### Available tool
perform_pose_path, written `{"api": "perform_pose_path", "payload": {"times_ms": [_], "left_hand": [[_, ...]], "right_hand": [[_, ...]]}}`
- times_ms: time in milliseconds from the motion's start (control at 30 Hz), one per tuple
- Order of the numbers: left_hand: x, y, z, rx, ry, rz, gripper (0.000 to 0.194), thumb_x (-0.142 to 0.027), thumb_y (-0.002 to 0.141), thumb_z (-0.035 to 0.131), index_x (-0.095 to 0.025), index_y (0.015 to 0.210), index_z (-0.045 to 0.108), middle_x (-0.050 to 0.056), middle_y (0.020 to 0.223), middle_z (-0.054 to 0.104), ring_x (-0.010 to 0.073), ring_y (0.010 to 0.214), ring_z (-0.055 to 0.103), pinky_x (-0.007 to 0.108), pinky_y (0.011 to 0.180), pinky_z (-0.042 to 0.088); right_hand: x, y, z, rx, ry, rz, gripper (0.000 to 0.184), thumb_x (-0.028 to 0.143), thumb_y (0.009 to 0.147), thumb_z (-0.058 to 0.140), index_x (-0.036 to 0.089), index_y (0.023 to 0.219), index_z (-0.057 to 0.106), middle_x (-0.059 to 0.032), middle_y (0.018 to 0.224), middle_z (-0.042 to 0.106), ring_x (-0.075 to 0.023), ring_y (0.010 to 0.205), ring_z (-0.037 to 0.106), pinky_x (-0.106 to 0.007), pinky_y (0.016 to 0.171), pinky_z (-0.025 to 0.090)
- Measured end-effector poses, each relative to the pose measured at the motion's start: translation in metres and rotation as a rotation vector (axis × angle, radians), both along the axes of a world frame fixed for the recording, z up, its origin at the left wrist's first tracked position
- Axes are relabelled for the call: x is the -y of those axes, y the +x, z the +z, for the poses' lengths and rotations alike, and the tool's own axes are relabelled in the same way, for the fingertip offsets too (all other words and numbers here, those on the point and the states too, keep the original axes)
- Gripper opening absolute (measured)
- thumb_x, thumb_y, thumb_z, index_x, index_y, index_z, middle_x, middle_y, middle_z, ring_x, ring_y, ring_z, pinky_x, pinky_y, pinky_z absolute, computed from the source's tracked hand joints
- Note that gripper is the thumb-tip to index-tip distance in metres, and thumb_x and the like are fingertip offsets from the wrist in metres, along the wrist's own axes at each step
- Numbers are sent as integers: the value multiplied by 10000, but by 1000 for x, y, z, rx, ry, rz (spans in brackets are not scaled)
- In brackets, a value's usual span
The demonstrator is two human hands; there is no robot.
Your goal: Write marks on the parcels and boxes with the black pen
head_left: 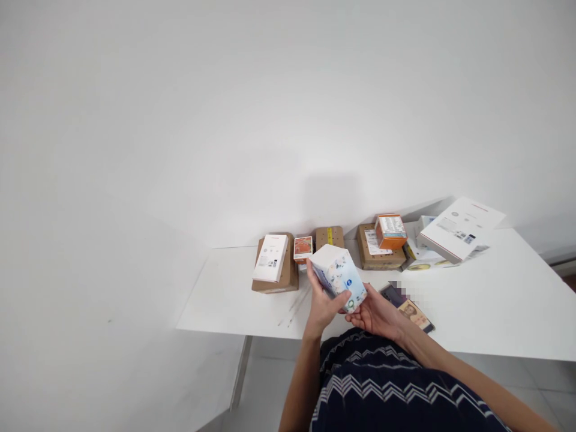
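Observation:
A white and light-blue box with a flower print (341,277) is held tilted above the table, close to my body. My left hand (323,307) is closed around its near left side, with the thumb across the printed face. Under its lower right corner my right hand (378,312) supports it, palm up, with some fingers hidden beneath. Behind the held box stands a small brown carton with yellow tape (330,236). Next to my right hand lies a dark book or case with a portrait on it (411,312).
On the white table (504,312), a white box (271,258) lies on a brown carton (290,276) beside a small orange-topped box (303,247). Right of centre, an orange box (390,230) sits on another carton (382,261). A large white box (461,227) rests tilted over other boxes.

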State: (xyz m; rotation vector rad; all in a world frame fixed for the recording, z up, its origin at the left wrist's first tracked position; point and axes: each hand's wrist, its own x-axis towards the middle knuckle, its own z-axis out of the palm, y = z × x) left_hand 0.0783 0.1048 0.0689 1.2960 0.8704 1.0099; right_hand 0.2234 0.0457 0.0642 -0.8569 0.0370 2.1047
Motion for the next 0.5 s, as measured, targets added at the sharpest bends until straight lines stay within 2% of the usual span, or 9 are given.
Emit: {"api": "perform_pose_path", "payload": {"times_ms": [67,167,267,333,433,500], "left_hand": [[0,-1,-1,-49,9,-8,1204,-304,681,796,-306,1494,-92,136,1585,112,269,1444,198,417,1145,247],[-3,-4,-3,-63,-24,-2,1213,-313,659,808,-306,1501,-65,138,1587,114,286,1422,258,428,1128,284],[-7,-5,-5,4,-139,24,1160,-322,661,804,-309,1507,9,129,1563,227,279,1360,380,409,1092,347],[-11,-5,-6,91,-257,82,1069,-320,677,786,-318,1499,102,109,1511,358,269,1298,461,399,1056,394],[-16,-6,-5,290,-490,151,822,-384,717,726,-283,1432,333,86,1353,559,277,1209,547,420,1002,446],[-20,-9,-3,428,-663,121,652,-468,752,659,-222,1332,488,94,1232,646,293,1173,572,447,989,453]], "right_hand": [[1,-1,-2,49,4,13,490,545,931,365,129,958,621,-82,677,692,-159,629,683,-226,570,530],[3,-2,-4,101,25,25,436,531,923,415,150,878,622,-52,681,679,-148,642,677,-223,585,518],[3,-2,-8,163,78,34,435,556,899,467,155,894,635,-57,777,687,-127,640,657,-216,579,499],[2,1,-19,281,173,47,468,584,882,475,147,882,642,-75,837,683,-122,642,644,-221,577,494],[-5,11,-49,810,404,209,515,573,930,331,154,866,625,-82,876,678,-128,651,637,-246,596,502],[-10,21,-74,1182,487,384,450,464,958,296,161,871,617,-81,874,680,-151,678,645,-279,634,511]]}}
